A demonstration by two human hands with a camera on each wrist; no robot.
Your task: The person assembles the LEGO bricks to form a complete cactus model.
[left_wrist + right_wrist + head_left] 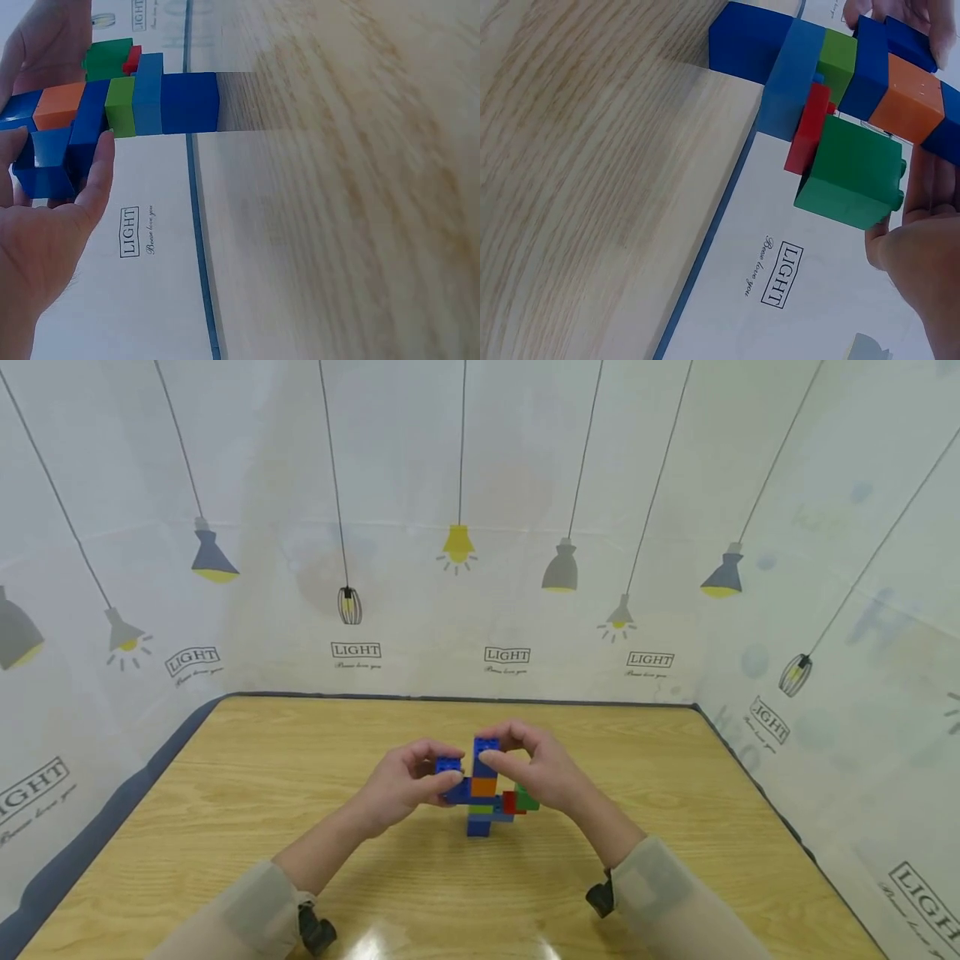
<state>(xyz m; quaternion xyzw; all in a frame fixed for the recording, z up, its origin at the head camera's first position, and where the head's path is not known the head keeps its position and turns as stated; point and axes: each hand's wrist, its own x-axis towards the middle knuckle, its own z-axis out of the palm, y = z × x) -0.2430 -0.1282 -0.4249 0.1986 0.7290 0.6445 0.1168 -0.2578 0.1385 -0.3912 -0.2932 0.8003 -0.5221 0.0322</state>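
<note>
A structure of toy building bricks stands on the table, its dark blue base brick (477,829) at the bottom. Above it come a lighter blue brick (148,94), a lime green brick (120,107), a long dark blue brick (871,67) and an orange brick (483,787). My left hand (397,785) pinches a blue brick (46,161) on the left end of the long one. With thumb and fingers, my right hand (543,768) grips the top blue brick (486,764). A red brick (808,127) and a green brick (851,169) jut out on the right, beneath that hand.
The wooden table (247,793) has a dark edge along the back and sides. Behind it hangs a pale wall covering (405,543) printed with lamps and the word LIGHT. Dark devices (315,931) are strapped at both wrists.
</note>
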